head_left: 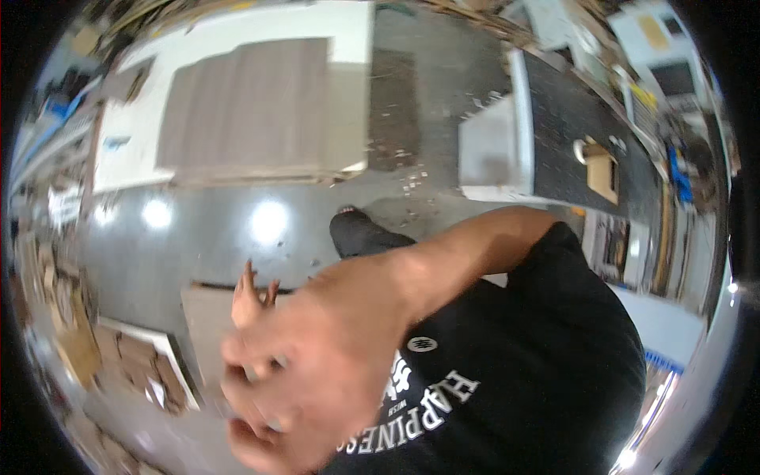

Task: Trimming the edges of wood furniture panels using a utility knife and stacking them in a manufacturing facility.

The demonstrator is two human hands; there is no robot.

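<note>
My right hand (pixel 317 364) fills the lower middle of the view, close up and blurred. Its fingers look bent, but the smear hides whether they close on anything. Behind it and partly covered, my left hand (pixel 249 301) shows a few fingers standing apart, with nothing visible between them. A flat light-brown board (pixel 207 317) on the floor lies nearest below the two hands, mostly covered by them. My black shirt (pixel 522 364) takes up the lower right, and one dark-clad leg (pixel 360 233) shows past my forearm.
Brown sheets (pixel 245 107) lie stacked on a large white board (pixel 348 32) at the far left. A dark-topped table (pixel 586 127) with a small brown box-like piece (pixel 602 172) stands at the right, beside a white panel (pixel 495 150). Scraps litter the floor between. Stacked boards (pixel 134 356) lie at the lower left.
</note>
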